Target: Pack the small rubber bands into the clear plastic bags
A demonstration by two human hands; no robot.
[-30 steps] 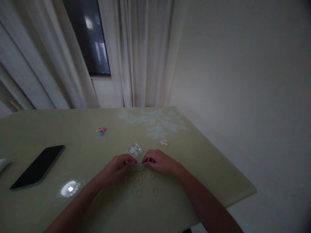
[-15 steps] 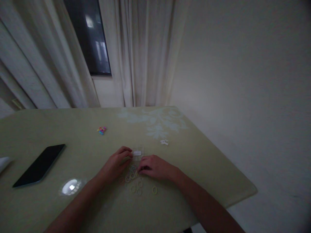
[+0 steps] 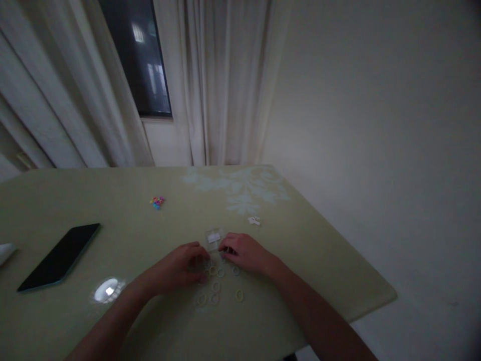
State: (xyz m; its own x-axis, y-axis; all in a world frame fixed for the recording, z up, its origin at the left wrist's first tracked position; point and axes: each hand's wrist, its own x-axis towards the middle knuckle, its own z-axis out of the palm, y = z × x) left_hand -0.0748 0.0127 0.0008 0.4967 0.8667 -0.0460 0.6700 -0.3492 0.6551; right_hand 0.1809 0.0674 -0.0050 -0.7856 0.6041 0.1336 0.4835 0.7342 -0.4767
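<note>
A small clear box (image 3: 214,238) with a white label lies on the table between and just beyond my hands. My left hand (image 3: 190,265) is at the left edge of a group of pale rings, its thumb and fingers apart around some of them. My right hand (image 3: 242,252) rests by the near right corner of the box, fingers curled down; what is under its fingertips is too small to make out. Several thin rings (image 3: 216,287) in pale yellow and white are spread in front of the hands, with a yellow ring (image 3: 239,295) at the right.
A pile of small colourful pieces (image 3: 157,202) lies at the back left, and small white pieces (image 3: 254,220) lie behind my right hand. A dark tablet (image 3: 60,256) and a white object (image 3: 6,252) are at the left.
My left hand has moved off the box, nearer to me and onto the rings. My right hand has shifted slightly up and right. Some rings have changed place and the box has turned slightly.
</note>
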